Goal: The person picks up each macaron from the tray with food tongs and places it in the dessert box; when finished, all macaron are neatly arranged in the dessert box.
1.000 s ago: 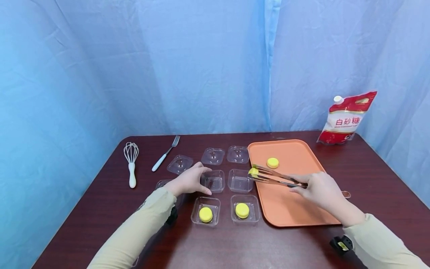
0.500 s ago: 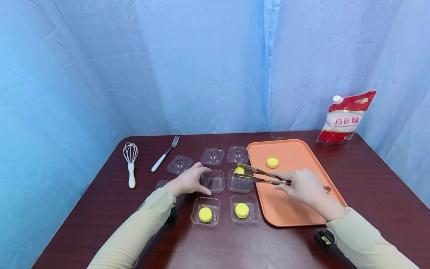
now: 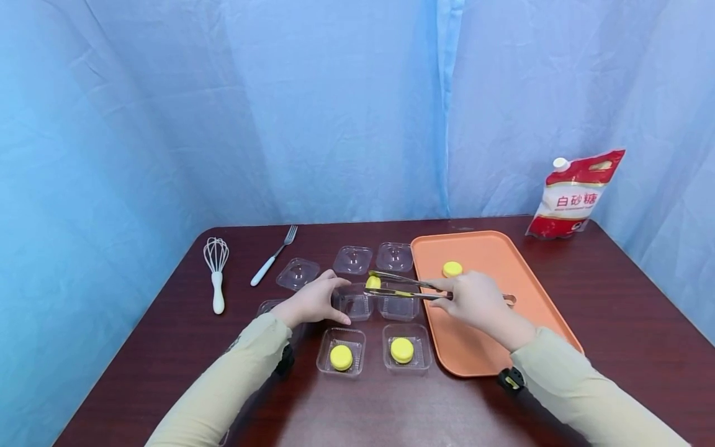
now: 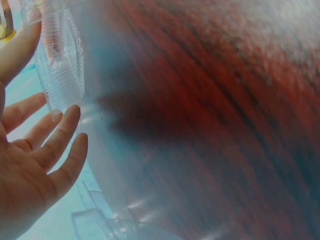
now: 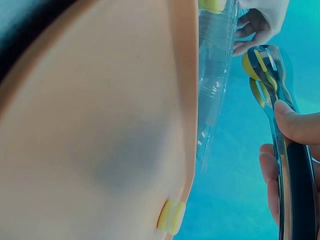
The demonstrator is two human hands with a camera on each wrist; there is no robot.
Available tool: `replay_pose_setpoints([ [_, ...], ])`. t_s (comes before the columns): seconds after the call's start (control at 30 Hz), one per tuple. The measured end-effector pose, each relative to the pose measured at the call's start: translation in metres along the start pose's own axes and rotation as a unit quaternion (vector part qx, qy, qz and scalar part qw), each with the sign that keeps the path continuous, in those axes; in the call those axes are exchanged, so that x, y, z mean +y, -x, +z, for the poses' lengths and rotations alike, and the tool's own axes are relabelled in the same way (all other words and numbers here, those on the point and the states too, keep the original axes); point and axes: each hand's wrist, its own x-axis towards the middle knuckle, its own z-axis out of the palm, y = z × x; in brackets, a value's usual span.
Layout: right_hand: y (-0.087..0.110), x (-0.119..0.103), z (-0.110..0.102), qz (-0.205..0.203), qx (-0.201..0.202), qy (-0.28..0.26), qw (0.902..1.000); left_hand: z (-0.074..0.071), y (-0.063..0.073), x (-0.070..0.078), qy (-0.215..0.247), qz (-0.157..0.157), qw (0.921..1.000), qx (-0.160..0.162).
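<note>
In the head view, my right hand (image 3: pixel 481 303) grips metal tongs (image 3: pixel 409 294), whose tips pinch a yellow macaron (image 3: pixel 372 282). The macaron hangs over the back of a clear plastic box (image 3: pixel 359 307). My left hand (image 3: pixel 317 300) holds that box at its left side, thumb toward the front and fingers toward the back. The left wrist view shows the thumb and fingertips at the ribbed box wall (image 4: pixel 62 60). To its right stands a second clear box (image 3: pixel 399 308), partly behind the tongs. Two boxes in front each contain a yellow macaron (image 3: pixel 341 357).
One more macaron (image 3: pixel 452 269) lies on the orange tray (image 3: pixel 497 248) at right. Clear lids (image 3: pixel 354 259) lie behind the boxes. A whisk (image 3: pixel 217 276) and a fork (image 3: pixel 274 256) are at left. A red and white sugar bag (image 3: pixel 575 195) stands at the back right.
My right hand has carried the tongs and macaron leftward, from the tray's left edge across the second box to the box at my left hand. The left hand stays in place.
</note>
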Motion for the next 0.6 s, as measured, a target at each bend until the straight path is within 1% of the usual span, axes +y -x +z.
replay_pose_setpoints([
  [0.2,-0.005,-0.006,0.006,-0.011,-0.014,-0.009,0.9998,0.000,0.000,-0.001,-0.005,0.001,1.0000,-0.002],
  [0.37,-0.009,-0.013,0.012,-0.005,-0.034,-0.025,0.9991,0.000,0.001,-0.001,-0.002,0.003,1.0000,-0.006],
  [0.6,-0.012,-0.019,0.018,0.008,-0.053,-0.038,0.9978,0.000,0.000,0.000,-0.001,0.005,1.0000,-0.002],
])
